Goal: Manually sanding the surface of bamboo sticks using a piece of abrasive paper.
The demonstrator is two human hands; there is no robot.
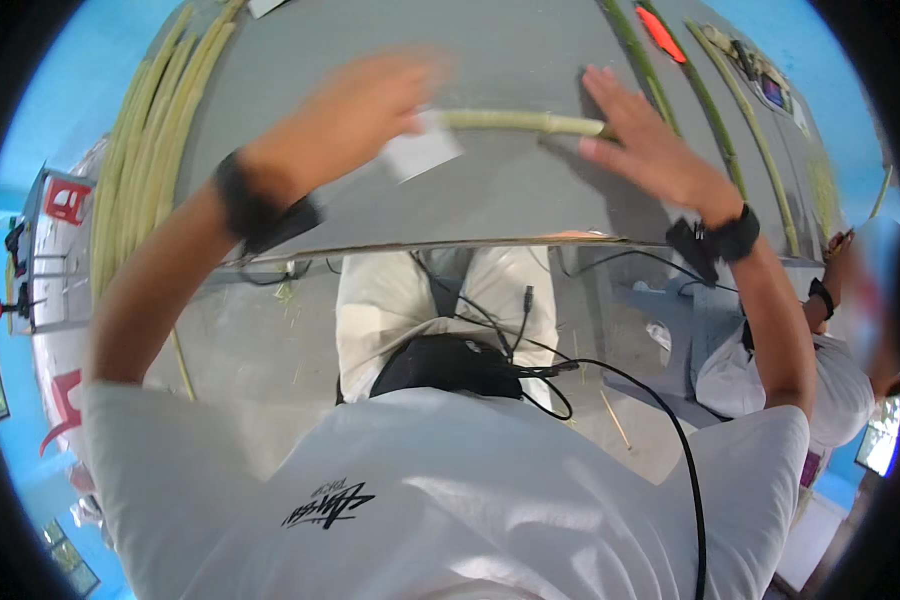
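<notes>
A pale green, jointed stalk (pixel 510 121), like bamboo or cane, lies crosswise on the grey table in front of me. My left hand (pixel 365 100), smeared by motion, is closed on a white square sheet (pixel 422 147) at the stalk's left end. The sheet's upper part meets the stalk; whether it wraps round it is hidden by my fingers. At the other end, my right hand (pixel 645 140) is spread with fingers outstretched, its thumb side against the stalk's tip and nothing gripped.
Several pale stalks (pixel 150 130) lie along the table's left side. Green stalks (pixel 705 110) and an orange-handled knife (pixel 660 35) lie at the far right. A black cable (pixel 670 410) runs down my right side. Another person (pixel 830 375) sits at the right.
</notes>
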